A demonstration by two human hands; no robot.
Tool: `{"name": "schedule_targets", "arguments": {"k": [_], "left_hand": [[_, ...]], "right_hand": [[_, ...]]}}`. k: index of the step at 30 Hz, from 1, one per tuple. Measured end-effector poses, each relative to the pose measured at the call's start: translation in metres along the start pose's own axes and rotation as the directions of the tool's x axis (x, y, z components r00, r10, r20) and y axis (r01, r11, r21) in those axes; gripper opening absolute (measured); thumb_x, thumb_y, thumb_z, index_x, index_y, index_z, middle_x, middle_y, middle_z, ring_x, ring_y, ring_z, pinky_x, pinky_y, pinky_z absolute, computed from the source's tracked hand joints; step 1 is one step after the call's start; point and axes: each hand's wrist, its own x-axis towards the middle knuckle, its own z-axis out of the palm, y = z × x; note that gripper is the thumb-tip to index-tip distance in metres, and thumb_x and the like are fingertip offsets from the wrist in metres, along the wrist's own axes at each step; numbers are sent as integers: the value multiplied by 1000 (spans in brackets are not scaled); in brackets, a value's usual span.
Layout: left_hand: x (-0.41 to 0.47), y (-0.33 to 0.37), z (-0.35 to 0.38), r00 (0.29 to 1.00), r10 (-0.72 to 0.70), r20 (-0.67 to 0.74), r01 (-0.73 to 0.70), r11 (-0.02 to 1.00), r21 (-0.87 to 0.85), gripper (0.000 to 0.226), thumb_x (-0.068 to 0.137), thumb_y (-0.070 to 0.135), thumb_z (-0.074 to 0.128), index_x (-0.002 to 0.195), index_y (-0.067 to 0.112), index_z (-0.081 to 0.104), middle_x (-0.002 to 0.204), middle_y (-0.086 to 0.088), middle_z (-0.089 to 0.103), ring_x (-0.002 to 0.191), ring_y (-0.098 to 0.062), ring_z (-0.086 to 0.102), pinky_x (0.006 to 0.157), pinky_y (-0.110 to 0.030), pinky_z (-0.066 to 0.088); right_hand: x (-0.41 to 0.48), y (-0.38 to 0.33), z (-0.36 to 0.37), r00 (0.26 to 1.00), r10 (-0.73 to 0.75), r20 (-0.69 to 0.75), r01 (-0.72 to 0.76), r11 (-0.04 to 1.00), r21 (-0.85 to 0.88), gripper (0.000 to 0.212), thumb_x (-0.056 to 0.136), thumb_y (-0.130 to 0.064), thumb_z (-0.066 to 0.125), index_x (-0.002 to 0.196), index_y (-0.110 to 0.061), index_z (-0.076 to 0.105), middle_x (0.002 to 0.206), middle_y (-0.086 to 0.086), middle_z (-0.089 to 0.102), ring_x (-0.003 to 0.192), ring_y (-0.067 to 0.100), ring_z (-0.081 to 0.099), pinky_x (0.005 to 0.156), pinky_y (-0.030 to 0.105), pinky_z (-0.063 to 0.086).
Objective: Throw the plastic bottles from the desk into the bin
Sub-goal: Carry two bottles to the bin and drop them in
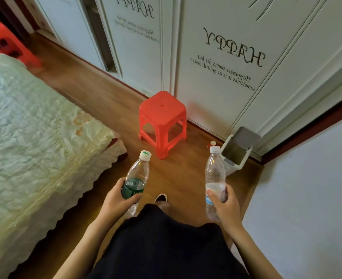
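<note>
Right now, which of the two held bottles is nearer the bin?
The clear bottle with the white cap, in the right hand: the bin stands just beyond it. The green-labelled bottle, in the left hand, is farther away.

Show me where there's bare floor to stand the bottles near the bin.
Bare wood floor lies between the red stool and the bin, ahead of both held bottles. More runs between the bed and wardrobe doors. It is crowded right beside the bin, where small caps lie.
</note>
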Motion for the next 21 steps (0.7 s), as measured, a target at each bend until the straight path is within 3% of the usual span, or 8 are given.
{"name": "schedule_targets", "arguments": {"k": [3, 7, 11, 16, 21], "left_hand": [[75, 50, -12, 991, 99, 85, -100, 995, 4, 50, 70, 35, 81, 111, 34, 53, 97, 12, 68, 89, -6, 66, 77, -33, 57], [159, 118, -9, 952, 207, 227, -217, 976, 20, 44, 73, 34, 79, 108, 34, 53, 96, 12, 68, 88, -3, 64, 70, -22, 51], [218, 171, 19, 897, 271, 350, -295, 955, 17, 45, 74, 31, 79, 110, 35, 52, 97, 16, 66, 88, 1, 62, 68, -15, 47], [268, 217, 74, 832, 275, 481, -343, 938, 58, 44, 74, 29, 79, 108, 33, 52, 95, 15, 66, 85, 4, 61, 66, -14, 44], [306, 257, 134, 806, 226, 547, -331, 939, 99, 44, 73, 30, 79, 109, 31, 55, 97, 8, 67, 89, -3, 62, 69, -19, 44]], "right_hand": [[41, -20, 3, 993, 48, -107, -46, 999, 18, 43, 83, -35, 70, 119, -26, 49, 102, -16, 58, 98, 15, 63, 73, 16, 52], [81, -36, -7, 960, 153, -234, -141, 988, 67, 50, 80, -43, 71, 121, -27, 49, 110, -5, 61, 103, 18, 63, 89, 39, 56], [102, -43, -29, 902, 241, -358, -203, 969, 140, 49, 83, -32, 72, 124, -16, 51, 111, 3, 63, 97, 20, 65, 81, 33, 55], [133, -35, -55, 806, 331, -490, -292, 943, 156, 35, 85, -26, 71, 114, -19, 53, 107, 5, 63, 83, 11, 60, 74, 27, 49], [192, -33, -85, 734, 416, -537, -331, 910, 251, 48, 86, -31, 69, 126, -12, 52, 116, 6, 61, 105, 27, 61, 97, 45, 51]]}}
